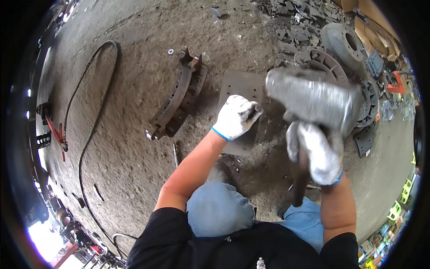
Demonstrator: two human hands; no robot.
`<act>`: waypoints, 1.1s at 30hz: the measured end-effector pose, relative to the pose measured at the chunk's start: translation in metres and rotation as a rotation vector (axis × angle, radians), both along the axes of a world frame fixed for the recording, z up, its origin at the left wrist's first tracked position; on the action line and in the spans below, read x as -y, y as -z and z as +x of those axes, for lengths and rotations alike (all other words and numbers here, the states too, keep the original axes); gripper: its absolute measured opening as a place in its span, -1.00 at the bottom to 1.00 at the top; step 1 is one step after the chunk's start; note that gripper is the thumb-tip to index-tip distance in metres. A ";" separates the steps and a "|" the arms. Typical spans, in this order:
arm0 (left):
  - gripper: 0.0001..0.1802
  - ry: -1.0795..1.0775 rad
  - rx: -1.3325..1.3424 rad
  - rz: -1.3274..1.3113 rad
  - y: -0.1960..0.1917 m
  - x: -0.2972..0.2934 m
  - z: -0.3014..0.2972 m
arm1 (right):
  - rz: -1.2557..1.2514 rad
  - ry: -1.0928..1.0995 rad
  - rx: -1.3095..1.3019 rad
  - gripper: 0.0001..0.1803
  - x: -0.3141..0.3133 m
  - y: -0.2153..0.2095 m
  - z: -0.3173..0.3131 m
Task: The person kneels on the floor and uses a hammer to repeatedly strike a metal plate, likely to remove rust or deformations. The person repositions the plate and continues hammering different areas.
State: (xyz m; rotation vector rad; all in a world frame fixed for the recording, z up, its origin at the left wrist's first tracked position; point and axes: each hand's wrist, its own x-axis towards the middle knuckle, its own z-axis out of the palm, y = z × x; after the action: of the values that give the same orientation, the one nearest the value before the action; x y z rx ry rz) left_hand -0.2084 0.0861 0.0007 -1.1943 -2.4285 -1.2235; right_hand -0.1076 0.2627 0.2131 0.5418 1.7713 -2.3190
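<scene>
My left hand, in a white glove with a blue cuff, is closed round a short dark metal rod, perhaps a punch. Only the rod's round end shows at the thumb side. Beneath that hand lies a flat brown plate with small holes. My gloved right hand grips the wooden handle of a large hammer, its grey metal head raised to the right of the plate and smeared by motion. A rusty curved brake shoe rests on the ground left of the plate.
Brake drums and ring-shaped parts stand at the far right, beside broken dark pieces. A black hose curves along the left. A small metal ring and a thin metal tool lie near the brake shoe.
</scene>
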 end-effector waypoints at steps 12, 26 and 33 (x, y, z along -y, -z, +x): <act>-0.77 0.033 -0.027 0.034 -0.001 -0.007 -0.003 | 0.064 0.086 0.024 -0.81 0.000 0.008 -0.001; -0.85 -0.160 0.561 0.256 -0.045 0.015 -0.012 | 0.174 -0.017 0.152 -0.77 -0.032 0.031 0.020; -0.65 -0.178 0.500 -0.149 -0.030 -0.048 -0.134 | 0.127 0.133 0.344 -0.71 -0.059 0.074 0.054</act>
State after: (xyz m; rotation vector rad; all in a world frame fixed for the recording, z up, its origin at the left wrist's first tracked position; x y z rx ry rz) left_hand -0.3423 0.1342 0.0303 -0.7408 -2.9486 -1.4450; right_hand -0.0531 0.3220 0.1389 1.0392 1.7651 -2.0436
